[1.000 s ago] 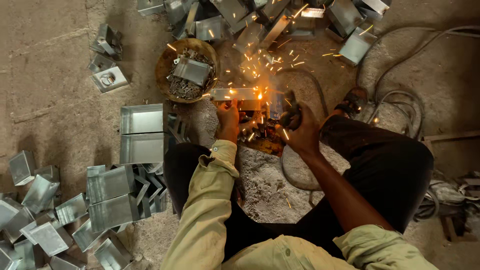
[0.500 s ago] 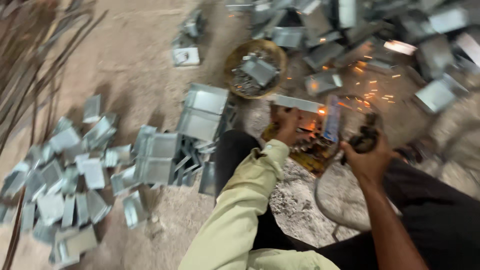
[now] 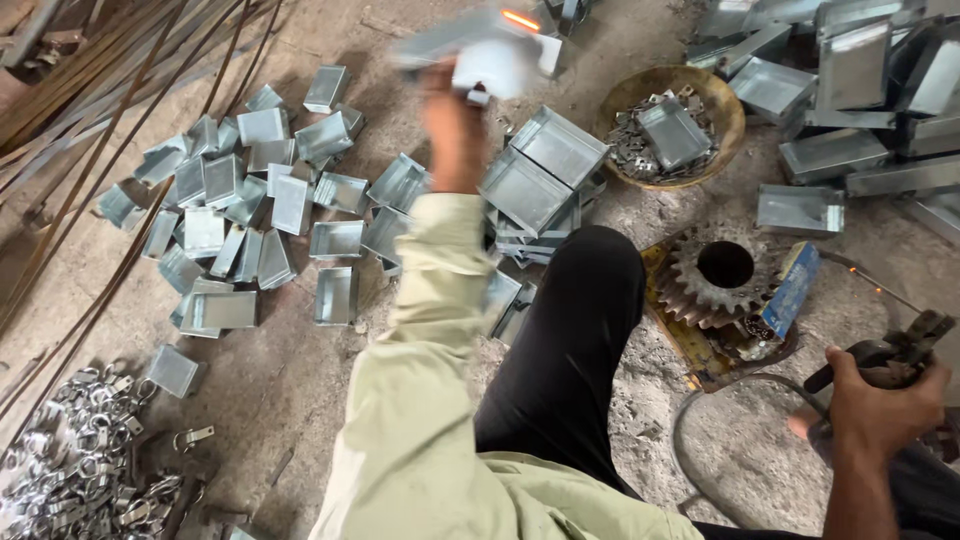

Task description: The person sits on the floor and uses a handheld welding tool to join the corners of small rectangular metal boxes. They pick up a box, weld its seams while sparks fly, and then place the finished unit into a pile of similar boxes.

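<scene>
My left hand (image 3: 452,125) is raised and blurred, gripping a grey sheet-metal box (image 3: 480,50) with a glowing orange spot at its top edge. It is above the scattered pile of small metal boxes (image 3: 250,200) on the floor to the left. My right hand (image 3: 880,400) at the lower right grips a welding electrode holder (image 3: 900,355) with a thin rod pointing up left. Between the hands a large rusty gear (image 3: 718,278) lies on a metal plate, with a blue block (image 3: 790,290) beside it.
A round pan (image 3: 715,95) holds small metal scraps and one box. Larger metal boxes (image 3: 850,70) are stacked at the upper right. Shiny metal clips (image 3: 70,470) are heaped at the lower left. Long rods (image 3: 90,100) run along the left. A cable (image 3: 700,430) loops near my knee.
Sparks have stopped. My left hand lifted the welded box off the gear and swung it up and left. My right hand drew the electrode holder back to the right.
</scene>
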